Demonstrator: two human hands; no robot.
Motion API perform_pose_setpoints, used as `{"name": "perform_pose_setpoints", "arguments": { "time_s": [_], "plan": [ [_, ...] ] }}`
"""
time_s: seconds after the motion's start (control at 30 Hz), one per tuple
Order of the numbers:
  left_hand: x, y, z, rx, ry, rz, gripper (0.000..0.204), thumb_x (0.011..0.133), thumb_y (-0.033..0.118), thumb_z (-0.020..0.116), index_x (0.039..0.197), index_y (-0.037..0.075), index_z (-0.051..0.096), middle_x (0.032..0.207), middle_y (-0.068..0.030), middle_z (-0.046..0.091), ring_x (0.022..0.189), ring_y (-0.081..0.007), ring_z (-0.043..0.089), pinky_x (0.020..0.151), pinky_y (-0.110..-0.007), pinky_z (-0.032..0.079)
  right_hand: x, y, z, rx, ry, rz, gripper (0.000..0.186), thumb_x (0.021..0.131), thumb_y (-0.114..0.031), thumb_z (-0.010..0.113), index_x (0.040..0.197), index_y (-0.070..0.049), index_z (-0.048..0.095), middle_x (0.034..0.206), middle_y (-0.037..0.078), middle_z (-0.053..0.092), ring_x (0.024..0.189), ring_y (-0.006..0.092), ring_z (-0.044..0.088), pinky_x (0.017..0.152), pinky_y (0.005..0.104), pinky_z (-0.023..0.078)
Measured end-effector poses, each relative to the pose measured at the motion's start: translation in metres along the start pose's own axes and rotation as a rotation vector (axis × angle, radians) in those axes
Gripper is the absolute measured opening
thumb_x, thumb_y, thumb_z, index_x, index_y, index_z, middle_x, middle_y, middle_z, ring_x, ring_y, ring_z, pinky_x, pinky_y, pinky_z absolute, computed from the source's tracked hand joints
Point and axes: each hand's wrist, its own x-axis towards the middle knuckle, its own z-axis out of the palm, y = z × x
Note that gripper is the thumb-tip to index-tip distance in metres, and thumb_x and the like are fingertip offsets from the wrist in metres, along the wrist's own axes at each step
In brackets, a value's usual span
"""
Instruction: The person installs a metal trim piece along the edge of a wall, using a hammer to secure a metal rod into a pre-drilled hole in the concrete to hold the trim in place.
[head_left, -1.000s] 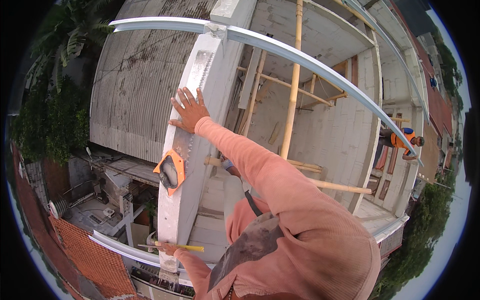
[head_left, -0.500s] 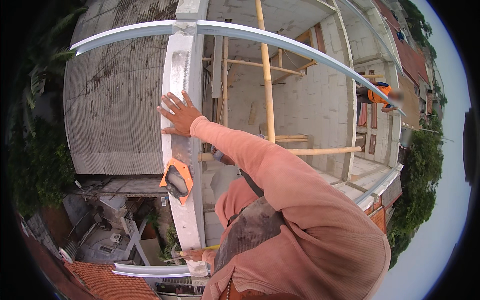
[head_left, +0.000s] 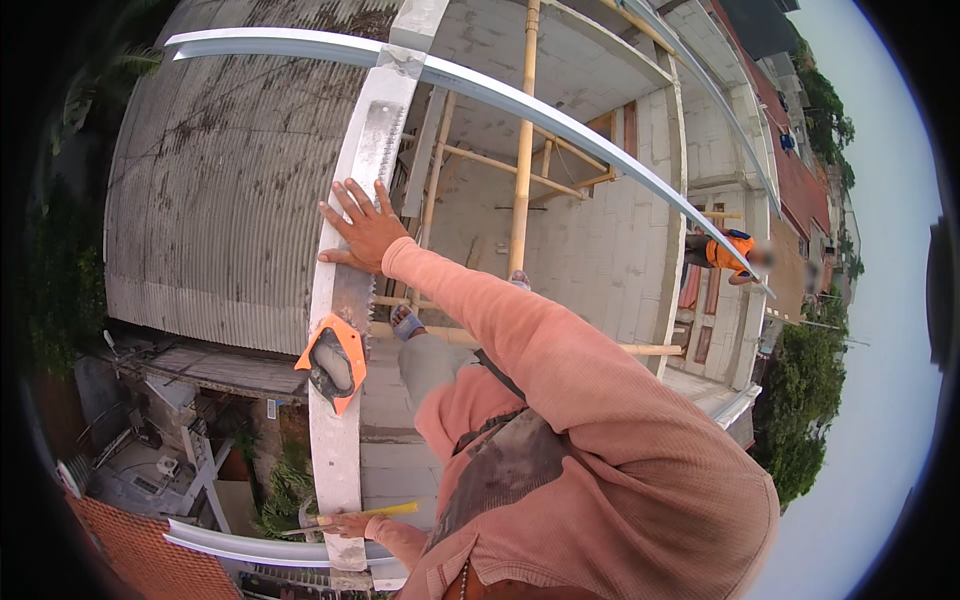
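Note:
A handsaw with an orange and black handle lies flat along the top of a narrow pale wall, its toothed blade running toward the far end. My right hand rests flat across the middle of that blade, fingers spread, covering part of it. At the near end of the wall, my left hand is closed on a slim tool with a yellow end and a thin greyish end. Its exact kind is too small to make out.
A light metal channel crosses the wall's far end; another metal channel lies near. Corrugated roofing drops off left. Bamboo poles span the room below right. A person in orange stands far right, beside the long channel.
My view has shifted, so the wall appears more slanted and my feet show more. Both hands and the saw keep about the same places on the wall.

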Motion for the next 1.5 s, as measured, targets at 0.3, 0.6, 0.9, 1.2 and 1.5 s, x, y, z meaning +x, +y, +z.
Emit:
{"name": "perform_pose_setpoints", "arguments": {
  "time_s": [0.3, 0.6, 0.9, 1.2, 1.5],
  "plan": [
    [0.002, -0.009, -0.016, -1.419, -0.019, -0.335, 0.060, 0.102, 0.041, 0.040, 0.150, 0.007, 0.030, 0.146, -0.0197, 0.044, 0.137, -0.0298, 0.038, 0.103, -0.044, 0.041, 0.003, -0.003, -0.006, 0.146, 0.019, -0.029, 0.089, 0.088, -0.079, 0.028, 0.154, -0.020, 0.027, 0.161, 0.010, 0.018, 0.151, 0.0277, 0.008, 0.120, 0.0588, 0.000],
    [0.043, -0.044, -0.139, -1.692, -0.307, -0.626, 0.064, 0.102, 0.051, 0.026, 0.152, 0.013, 0.035, 0.159, -0.0119, 0.030, 0.148, -0.0294, 0.021, 0.121, -0.047, 0.005, 0.000, 0.018, -0.029, 0.285, -0.027, -0.026, 0.085, 0.086, -0.071, 0.047, 0.148, -0.014, 0.039, 0.158, 0.013, 0.025, 0.149, 0.0305, 0.013, 0.119, 0.0610, 0.002],
    [0.054, 0.087, -0.374, -1.755, -0.056, 0.257, 0.041, 0.106, 0.028, 0.040, 0.136, 0.004, 0.053, 0.132, -0.0059, 0.053, 0.113, -0.0159, 0.054, 0.094, -0.029, 0.045, -0.051, 0.086, -0.046, 0.655, 0.263, 0.052, 0.068, 0.096, -0.052, 0.047, 0.148, -0.010, 0.036, 0.156, 0.017, 0.027, 0.147, 0.0334, 0.018, 0.121, 0.0541, 0.012],
    [0.133, 0.366, -0.520, -1.503, 0.147, 1.008, 0.041, 0.105, 0.043, 0.042, 0.103, 0.007, 0.061, 0.087, 0.0014, 0.049, 0.077, -0.0112, 0.043, 0.073, -0.027, 0.039, -0.260, 0.233, 0.069, 0.598, 0.257, 0.702, 0.050, 0.094, -0.035, 0.058, 0.131, -0.002, 0.053, 0.134, 0.020, 0.051, 0.130, 0.0386, 0.042, 0.110, 0.0497, 0.033],
    [0.072, 0.503, -0.568, -1.547, 0.003, 0.887, 0.043, 0.100, 0.055, 0.047, 0.091, 0.014, 0.054, 0.081, 0.0043, 0.045, 0.072, -0.0091, 0.039, 0.067, -0.025, 0.034, -0.427, 0.276, 0.127, 0.628, 0.034, 0.962, 0.049, 0.090, -0.030, 0.063, 0.128, 0.000, 0.055, 0.130, 0.021, 0.053, 0.122, 0.0389, 0.048, 0.104, 0.0509, 0.037]
  ]
}}
